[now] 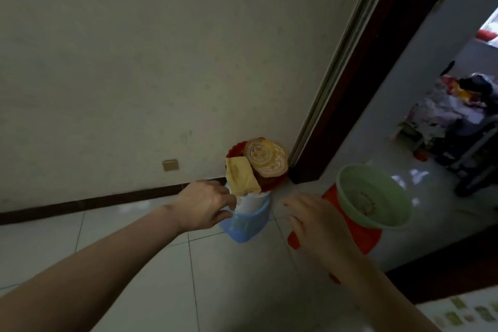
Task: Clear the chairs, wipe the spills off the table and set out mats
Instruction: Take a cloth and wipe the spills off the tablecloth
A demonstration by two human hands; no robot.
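Over pale floor tiles [229, 277] my left hand [204, 205] pinches the blue plastic stool [248, 224] stacked with 2 round mats [265, 160], right hand [315, 221] spread empty; tilting spills them.

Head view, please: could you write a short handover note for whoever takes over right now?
Left hand: gripping the rim of a blue container that holds a stack of round mats and a yellow cloth.
Right hand: open, holding nothing, near a green bowl on something red.
Done: cannot tell; table surface and chairs not in view.
Left: wipe, set out mats.
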